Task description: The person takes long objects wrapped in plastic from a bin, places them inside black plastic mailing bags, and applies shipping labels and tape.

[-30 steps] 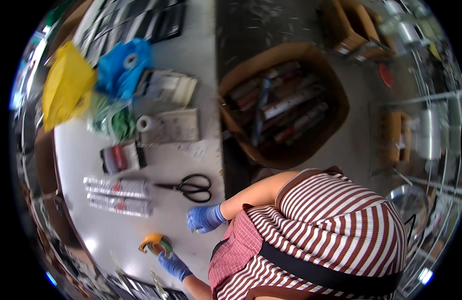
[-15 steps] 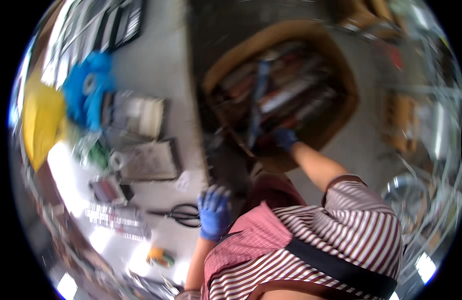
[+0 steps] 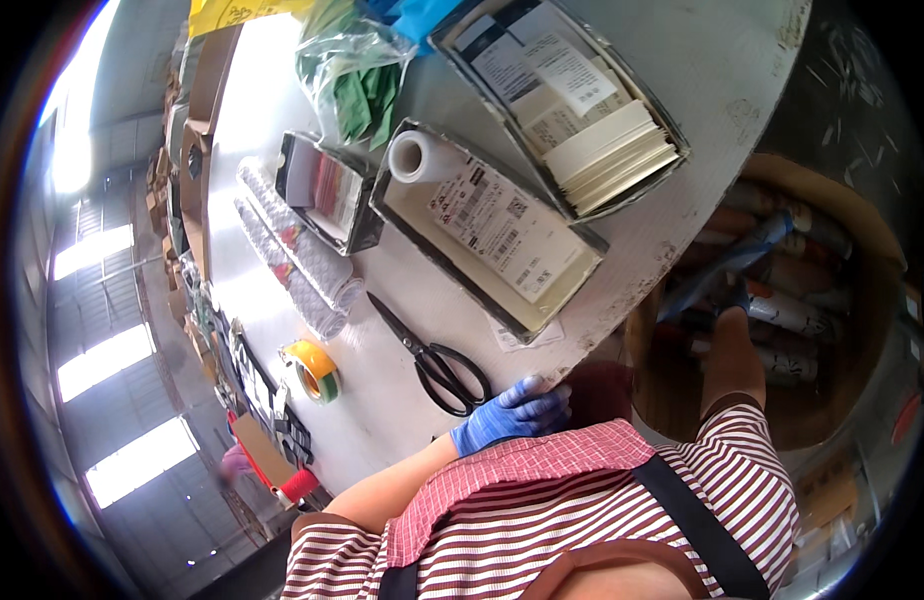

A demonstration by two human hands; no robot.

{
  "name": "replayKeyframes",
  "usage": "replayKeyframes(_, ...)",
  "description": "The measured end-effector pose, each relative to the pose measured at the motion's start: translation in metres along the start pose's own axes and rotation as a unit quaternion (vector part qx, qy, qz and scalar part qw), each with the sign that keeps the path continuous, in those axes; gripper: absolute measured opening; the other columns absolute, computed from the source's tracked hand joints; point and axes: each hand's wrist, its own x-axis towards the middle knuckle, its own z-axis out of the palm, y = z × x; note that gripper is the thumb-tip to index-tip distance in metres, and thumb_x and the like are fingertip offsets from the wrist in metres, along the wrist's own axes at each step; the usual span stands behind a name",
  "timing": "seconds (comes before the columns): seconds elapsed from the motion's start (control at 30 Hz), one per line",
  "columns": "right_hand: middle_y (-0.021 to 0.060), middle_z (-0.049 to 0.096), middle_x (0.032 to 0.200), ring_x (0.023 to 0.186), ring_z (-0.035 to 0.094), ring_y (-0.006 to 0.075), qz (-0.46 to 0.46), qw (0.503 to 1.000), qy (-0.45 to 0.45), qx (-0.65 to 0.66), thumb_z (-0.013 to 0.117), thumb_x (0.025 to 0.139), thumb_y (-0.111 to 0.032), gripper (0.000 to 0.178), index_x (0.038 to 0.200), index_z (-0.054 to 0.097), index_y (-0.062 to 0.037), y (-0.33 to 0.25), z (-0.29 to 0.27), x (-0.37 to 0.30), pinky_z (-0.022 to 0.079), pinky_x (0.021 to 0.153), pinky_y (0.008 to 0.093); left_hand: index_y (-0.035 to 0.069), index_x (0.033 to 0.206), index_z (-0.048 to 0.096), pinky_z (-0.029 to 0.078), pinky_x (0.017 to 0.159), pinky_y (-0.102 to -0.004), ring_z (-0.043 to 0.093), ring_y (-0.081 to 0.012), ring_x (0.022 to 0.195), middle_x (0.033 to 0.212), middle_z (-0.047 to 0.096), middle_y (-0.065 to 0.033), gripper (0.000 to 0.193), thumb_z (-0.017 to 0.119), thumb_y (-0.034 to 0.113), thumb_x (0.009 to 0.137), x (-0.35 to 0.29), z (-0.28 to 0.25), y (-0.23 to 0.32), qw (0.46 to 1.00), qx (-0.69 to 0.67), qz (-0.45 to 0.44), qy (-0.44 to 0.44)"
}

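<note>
My left hand (image 3: 512, 415), in a blue glove with pale fingertips, rests at the table's edge. Its fingers are stretched out and hold nothing. Black-handled scissors (image 3: 442, 370) lie on the table just beside it. My right arm reaches down into a large cardboard box (image 3: 877, 235) on the floor. The gloved right hand (image 3: 732, 297) is among wrapped rolls (image 3: 787, 312) in there, near a long blue strip (image 3: 732, 262). Shadow and the arm hide its fingers, so I cannot tell whether it grips anything.
On the table (image 3: 392, 420) stand an open box of cards (image 3: 612, 150), a label box (image 3: 512, 235) holding a white roll (image 3: 419, 157), and a smaller card box (image 3: 327, 195). Bubble-wrap rolls (image 3: 297, 260), tape rolls (image 3: 312, 372) and a bag with green material (image 3: 367, 95) lie farther left.
The view has swung so the table fills more of it and the floor box sits farther right. My left hand stays by the table edge, my right in the box.
</note>
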Motion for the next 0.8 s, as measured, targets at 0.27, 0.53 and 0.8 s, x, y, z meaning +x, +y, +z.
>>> replayKeyframes(0.27,0.0034,0.057,0.128,0.121,0.05,0.0221,0.106,0.713,0.304,0.623,0.044,0.093,-0.03,0.036,0.122,0.058,-0.0152,0.039,0.105,-0.115,0.038,0.1,0.041,0.013,0.107,0.067,0.028,0.112,-0.0477,0.05,-0.02,0.125,0.118,0.063,-0.0041,0.032,0.058,0.022,0.077,0.01,-0.023,-0.005,0.992,-0.117,-0.017,0.036)
replayKeyframes(0.53,0.018,0.055,0.13,0.121,0.052,0.0337,-0.145,-0.224,0.171,0.949,0.065,0.081,-0.027,0.057,0.129,0.052,-0.0004,-0.018,-0.078,-0.418,0.041,0.104,0.0497,0.011,0.094,0.069,0.031,0.11,-0.0477,0.054,-0.021,0.118,0.106,0.067,-0.0034,0.022,0.058,0.021,0.078,0.003,-0.021,0.011,0.99,-0.113,-0.067,0.059)
replayKeyframes(0.8,0.006,0.061,0.117,0.105,0.061,0.018,-0.165,0.27,0.327,0.89,0.072,0.077,-0.014,0.058,0.129,0.051,-0.001,-0.138,-0.166,-0.571,0.051,0.091,0.0311,0.008,0.109,0.063,0.039,0.104,-0.0445,0.054,-0.0302,0.115,0.108,0.064,-0.0103,0.031,0.063,0.013,0.078,0.007,-0.053,0.021,0.959,-0.198,-0.079,0.189)
